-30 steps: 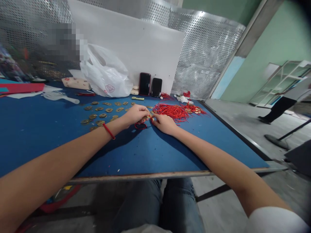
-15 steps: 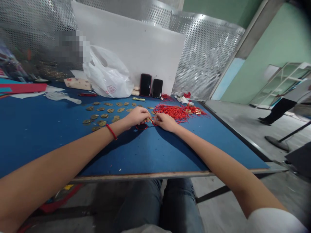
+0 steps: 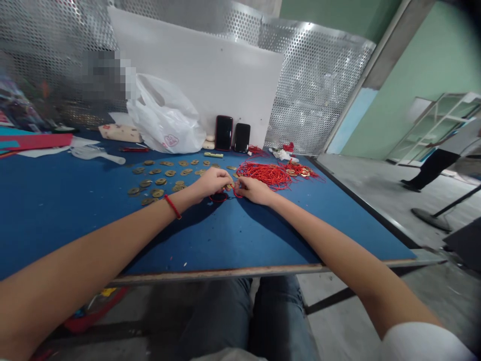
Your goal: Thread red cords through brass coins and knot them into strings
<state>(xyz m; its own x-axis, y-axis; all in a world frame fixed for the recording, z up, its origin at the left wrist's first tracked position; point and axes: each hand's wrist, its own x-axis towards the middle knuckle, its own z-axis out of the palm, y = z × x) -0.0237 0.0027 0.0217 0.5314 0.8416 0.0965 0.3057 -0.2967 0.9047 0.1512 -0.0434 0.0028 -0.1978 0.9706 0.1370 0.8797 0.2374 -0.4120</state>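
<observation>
My left hand is closed in a pinch on a gold coin, above the blue table. Close beside it, my right hand pinches a thin red cord that runs to the coin. A loop of the red cord hangs under my left fingers. Several brass coins lie spread to the left of my hands. Behind my right hand is a tangled pile of red cords.
A white plastic bag and two dark phones stand at the back by a white board. More red cords with coins lie at the right. A person's dark-trousered legs show far right.
My fingers have shifted slightly, with the right fingertips a little closer to the left ones. The cord between them now curves lower. The view has tilted a little.
</observation>
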